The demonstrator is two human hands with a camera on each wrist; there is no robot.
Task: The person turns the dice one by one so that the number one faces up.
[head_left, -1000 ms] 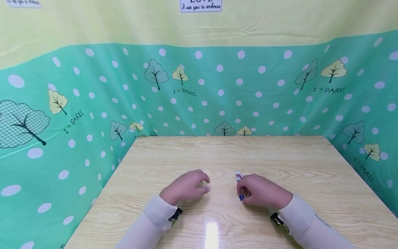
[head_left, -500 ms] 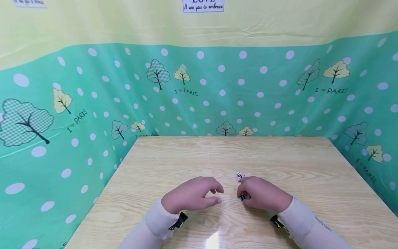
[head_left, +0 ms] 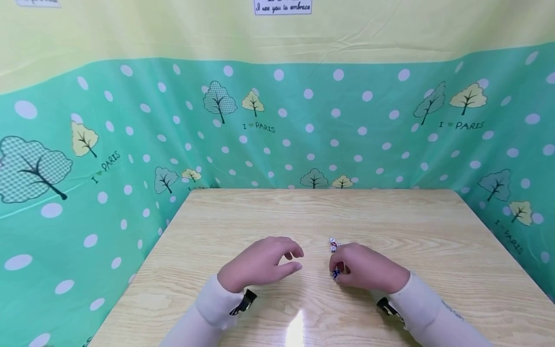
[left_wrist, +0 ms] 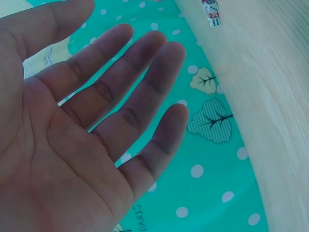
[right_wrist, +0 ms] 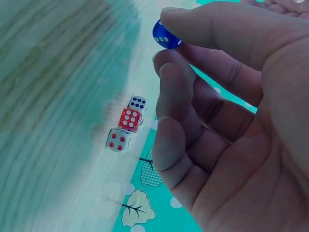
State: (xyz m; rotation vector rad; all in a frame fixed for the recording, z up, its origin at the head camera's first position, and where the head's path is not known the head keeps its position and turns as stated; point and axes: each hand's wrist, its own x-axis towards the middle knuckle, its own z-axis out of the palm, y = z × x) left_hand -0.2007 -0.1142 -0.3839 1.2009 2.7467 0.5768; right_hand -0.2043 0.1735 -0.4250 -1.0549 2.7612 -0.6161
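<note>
My right hand (head_left: 368, 268) pinches a blue die (right_wrist: 165, 36) with white pips between thumb and forefinger, its other fingers curled in. Just beyond that hand, a short row of dice lies on the wooden table (head_left: 243, 212). In the right wrist view the row has a white die with dark pips (right_wrist: 137, 103), a red die (right_wrist: 130, 119) in the middle and a white die with red pips (right_wrist: 118, 140). To the left, my left hand (head_left: 257, 264) hovers with thumb and fingers apart, holding nothing; its bare palm (left_wrist: 67, 145) shows in the left wrist view.
A green polka-dot cloth (head_left: 277, 135) with tree prints hangs behind the table and along both sides. Black straps (head_left: 244, 302) sit at both wrists, over light sleeves (head_left: 210, 308). A bright glare patch lies on the table's near part.
My left hand moved right toward the other hand, then drew slightly back to the left and away from me. My right hand stays almost in place, still pinching the blue die.
</note>
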